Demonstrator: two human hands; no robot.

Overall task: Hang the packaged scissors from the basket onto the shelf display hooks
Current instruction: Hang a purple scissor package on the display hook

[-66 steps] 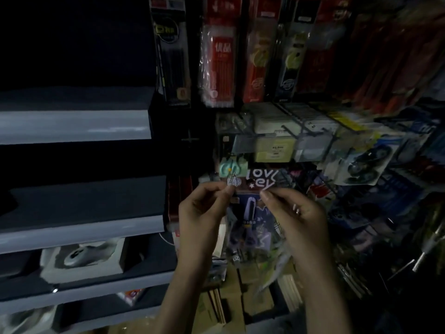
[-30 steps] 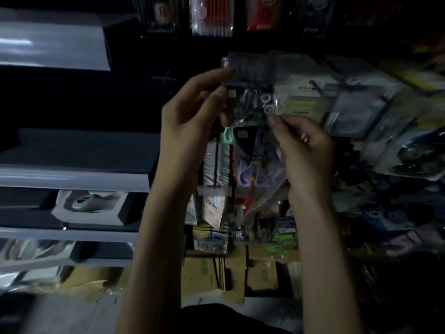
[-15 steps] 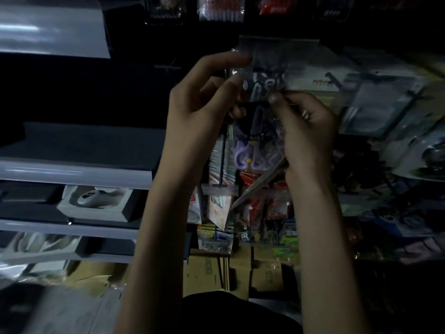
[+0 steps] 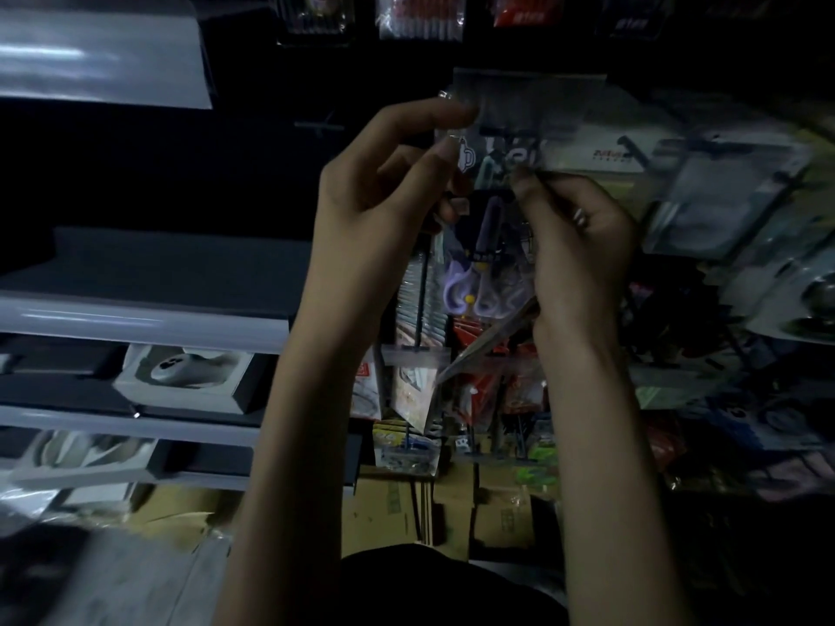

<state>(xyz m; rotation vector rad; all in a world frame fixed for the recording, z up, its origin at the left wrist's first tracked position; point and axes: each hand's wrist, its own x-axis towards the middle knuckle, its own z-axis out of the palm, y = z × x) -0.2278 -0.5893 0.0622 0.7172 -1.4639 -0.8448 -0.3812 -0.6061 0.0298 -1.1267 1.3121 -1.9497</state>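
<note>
A packaged pair of scissors [image 4: 485, 264] with purple handles hangs upright between my hands, in a clear wrapper with a printed card top. My left hand [image 4: 384, 210] pinches the package's upper left corner with thumb and fingers. My right hand [image 4: 578, 246] pinches its upper right edge near the card top. The top of the package sits just under a clear plastic label holder [image 4: 528, 97] at the end of a display hook. The hook itself is too dark to make out. The basket is out of view.
Packaged goods hang on hooks above [image 4: 420, 15] and to the right [image 4: 723, 210]. Grey shelves [image 4: 144, 327] with boxed items [image 4: 185, 372] run along the left. More hanging packs [image 4: 479, 390] and cardboard boxes [image 4: 397, 508] lie below my hands.
Both hands have raised the scissors package from chest height up to the clear label holder on the hook. In the last half second it barely moved.
</note>
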